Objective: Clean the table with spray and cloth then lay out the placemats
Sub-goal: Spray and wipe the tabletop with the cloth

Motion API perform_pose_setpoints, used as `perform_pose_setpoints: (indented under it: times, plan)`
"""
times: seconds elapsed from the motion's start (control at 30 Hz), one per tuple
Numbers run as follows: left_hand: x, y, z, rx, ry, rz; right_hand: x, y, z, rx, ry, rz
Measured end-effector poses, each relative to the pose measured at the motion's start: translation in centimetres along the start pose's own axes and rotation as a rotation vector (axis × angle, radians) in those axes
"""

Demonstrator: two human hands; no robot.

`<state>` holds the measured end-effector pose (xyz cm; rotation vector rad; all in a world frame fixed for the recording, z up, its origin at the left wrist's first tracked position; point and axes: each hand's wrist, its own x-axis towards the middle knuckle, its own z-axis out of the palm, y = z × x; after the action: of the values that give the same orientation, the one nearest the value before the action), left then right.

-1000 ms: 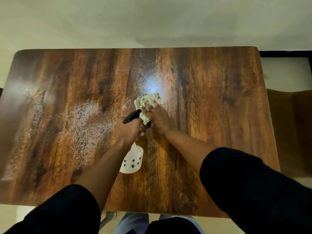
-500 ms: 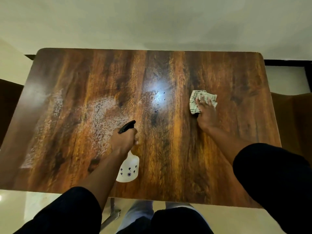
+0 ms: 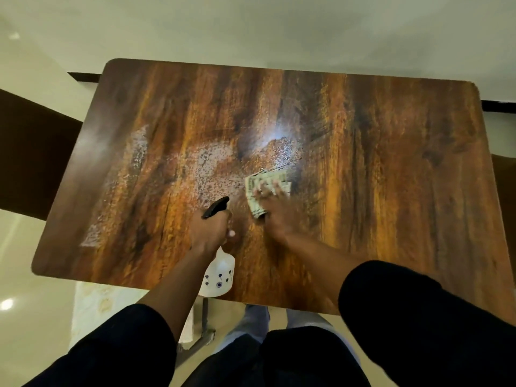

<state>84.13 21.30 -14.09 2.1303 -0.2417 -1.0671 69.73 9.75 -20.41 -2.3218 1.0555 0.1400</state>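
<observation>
A: Nearest first. Dark sleeves low in view. Left hand (image 3: 210, 233) wrapped round the neck of the bottle (image 3: 219, 276), fingers clamped on it; its white body hangs over the near edge of the bench (image 3: 391, 191), black nozzle pointing away from the person.

B: And the other hand?

A: Right hand (image 3: 275, 210) just right of the bottle, laid on the cloth (image 3: 264, 188). Fingers look spread and pressing it flat to the bench, but the hand is blurred, so I can't tell for sure that none are curled.

B: Where's the spray lying?

A: White speckled patches beyond and left of the bottle, running out toward the bench's left end. Cloth sits at the right edge of that wet patch. Bench to the right of the cloth looks plain, with a bright glare just beyond the cloth.

B: Placemats?

A: Something pale and patterned on the floor (image 3: 42, 317), left of the bottle, below the bench edge. Could be mats; can't tell.

B: Risks from here?

A: Judging only: the two hands are close, so a leftward wipe could knock the bottle. The bottle is tilted in a neck grip; a stray squeeze would wet wiped wood. The folded cloth is small, so streaks may be left at the far left end. Mats laid on a damp bench would trap moisture.
</observation>
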Motion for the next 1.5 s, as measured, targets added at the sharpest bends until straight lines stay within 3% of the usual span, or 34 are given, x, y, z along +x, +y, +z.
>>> perform_pose_setpoints:
  times: [0.13, 0.3, 0.47, 0.67, 0.9, 1.03, 1.13, 1.33, 1.4, 1.5]
  plan:
    - [0.5, -1.5, -2.4, 0.078, 0.142, 0.020, -2.1, -5.0, 4.8, -0.048, -0.091, -0.277]
    - [1.9, -2.5, -4.1, 0.101, 0.148, 0.070, -1.6, -3.1, 6.6, -0.101, -0.100, -0.369]
    - [3.1, -2.0, -4.5, 0.062, 0.022, 0.067, -0.2, 0.3, 2.3, -0.048, 0.018, -0.135]
    - [3.9, -1.3, -3.9, 0.023, -0.040, 0.065, 2.0, 5.7, -1.7, 0.072, 0.219, 0.284]
    - [4.3, -1.2, -4.4, 0.032, -0.059, 0.066, 1.7, 2.6, -0.9, 0.095, 0.266, 0.433]
    - [4.4, -1.2, -5.1, 0.061, 0.050, 0.087, -0.8, -2.5, 1.6, 0.100, 0.259, 0.319]
    - [5.2, -1.1, -5.7, 0.047, 0.071, 0.112, -2.0, -4.8, 4.7, 0.044, 0.201, 0.115]
    - [6.6, 1.3, -6.5, -0.001, 0.047, 0.160, 0.2, -1.0, 4.0, -0.070, 0.107, -0.191]
    - [6.9, 2.0, -6.8, -0.009, 0.061, 0.163, 1.9, -0.2, 1.6, -0.072, 0.088, -0.190]
    - [7.2, 2.2, -7.1, 0.011, 0.127, 0.151, 6.0, 0.4, -1.2, -0.020, 0.071, -0.014]
